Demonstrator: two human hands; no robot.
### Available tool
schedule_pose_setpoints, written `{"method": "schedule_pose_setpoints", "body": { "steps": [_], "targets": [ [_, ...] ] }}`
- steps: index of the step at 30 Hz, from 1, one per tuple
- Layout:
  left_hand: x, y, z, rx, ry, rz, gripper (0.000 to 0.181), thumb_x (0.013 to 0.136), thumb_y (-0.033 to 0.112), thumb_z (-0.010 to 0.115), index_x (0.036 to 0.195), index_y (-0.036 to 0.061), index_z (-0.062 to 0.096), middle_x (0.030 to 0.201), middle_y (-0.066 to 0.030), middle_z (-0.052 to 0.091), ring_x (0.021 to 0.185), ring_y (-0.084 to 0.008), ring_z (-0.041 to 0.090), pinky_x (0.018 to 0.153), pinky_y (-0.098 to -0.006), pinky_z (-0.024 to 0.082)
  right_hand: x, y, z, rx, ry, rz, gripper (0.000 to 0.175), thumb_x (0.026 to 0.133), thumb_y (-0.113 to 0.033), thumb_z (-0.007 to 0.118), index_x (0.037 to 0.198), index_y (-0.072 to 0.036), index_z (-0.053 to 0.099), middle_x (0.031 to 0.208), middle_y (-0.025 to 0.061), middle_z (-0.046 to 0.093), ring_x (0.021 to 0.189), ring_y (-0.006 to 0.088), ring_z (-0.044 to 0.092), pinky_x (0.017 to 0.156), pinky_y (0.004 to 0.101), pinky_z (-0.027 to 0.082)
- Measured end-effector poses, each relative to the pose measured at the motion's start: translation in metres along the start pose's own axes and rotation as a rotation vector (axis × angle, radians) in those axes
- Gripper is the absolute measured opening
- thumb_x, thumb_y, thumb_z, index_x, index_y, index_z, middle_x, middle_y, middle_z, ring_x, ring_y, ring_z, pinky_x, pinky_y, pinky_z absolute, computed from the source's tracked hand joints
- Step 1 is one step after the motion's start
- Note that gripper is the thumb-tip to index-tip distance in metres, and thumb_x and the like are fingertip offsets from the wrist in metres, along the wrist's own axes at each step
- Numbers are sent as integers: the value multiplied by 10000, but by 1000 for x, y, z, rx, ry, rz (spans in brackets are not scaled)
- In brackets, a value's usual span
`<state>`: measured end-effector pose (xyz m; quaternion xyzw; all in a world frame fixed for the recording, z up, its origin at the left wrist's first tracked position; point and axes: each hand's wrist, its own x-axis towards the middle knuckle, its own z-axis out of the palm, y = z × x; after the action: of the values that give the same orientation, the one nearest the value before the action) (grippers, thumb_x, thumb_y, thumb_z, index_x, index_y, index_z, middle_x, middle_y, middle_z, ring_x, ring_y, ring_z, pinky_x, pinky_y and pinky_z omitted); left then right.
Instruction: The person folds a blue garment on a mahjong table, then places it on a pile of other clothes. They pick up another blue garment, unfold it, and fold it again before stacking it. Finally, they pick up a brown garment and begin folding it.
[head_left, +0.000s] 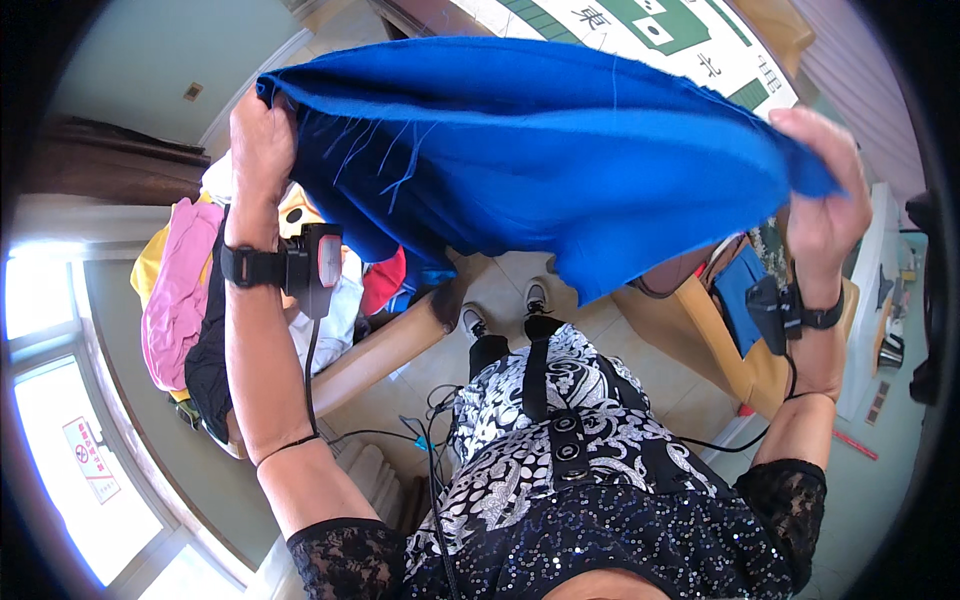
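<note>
A wide piece of blue fabric is stretched between my two hands in front of me. Its edges are frayed, and loose blue threads hang from its left part. My left hand grips the upper left corner in a closed fist. On the other side, my right hand pinches the right end, and the fabric's tip sticks out past its fingers; this hand is slightly blurred. The cloth sags in the middle and its lower edge hangs above the tiled floor. Wrist-worn devices with cables sit on both my wrists.
Beside my left arm, a heap of clothes with a pink garment lies over a tan armrest. A tan seat holding folded cloth stands at right. Beyond the fabric is a mahjong-patterned table cover. Cables hang near my waist.
</note>
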<state>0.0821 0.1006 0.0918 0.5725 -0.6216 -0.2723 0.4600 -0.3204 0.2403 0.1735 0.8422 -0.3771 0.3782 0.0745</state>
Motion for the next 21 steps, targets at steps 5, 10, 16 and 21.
{"method": "schedule_pose_setpoints", "body": {
  "steps": [5, 10, 16, 21],
  "targets": [
    [20, -5, 5, -636, -52, -463, 211, 907, 121, 477, 977, 17, 646, 829, -109, 652, 670, -177, 635, 578, -279, 531, -3, -27, 28, 194, -185, -168, 412, 729, -82, 627, 1141, -71, 642, 688, 32, 418, 568, 170, 435, 496, 301, 348],
    [34, 5, 11, -723, -44, -410, 292, 982, 152, 409, 1028, -16, 643, 863, -111, 665, 683, -182, 652, 608, -304, 582, -28, -34, 56, 152, -410, -232, 370, 698, -112, 656, 1068, -98, 651, 601, 3, 335, 478, 150, 415, 434, 288, 341],
    [33, 21, 16, -786, -61, -465, 318, 989, 134, 368, 1073, -32, 626, 863, -126, 655, 709, -191, 649, 664, -333, 596, -60, 5, 98, -4, -323, -104, 337, 670, -45, 612, 997, -119, 642, 613, 43, 360, 496, 221, 431, 483, 325, 377],
    [38, 25, 24, -825, 80, -459, 282, 961, 100, 386, 1023, -29, 629, 795, -99, 603, 661, -175, 597, 592, -290, 560, -77, -16, 124, 87, -458, -55, 420, 727, -33, 587, 1123, -171, 603, 617, 31, 417, 500, 194, 495, 493, 327, 436]
  ]
}}
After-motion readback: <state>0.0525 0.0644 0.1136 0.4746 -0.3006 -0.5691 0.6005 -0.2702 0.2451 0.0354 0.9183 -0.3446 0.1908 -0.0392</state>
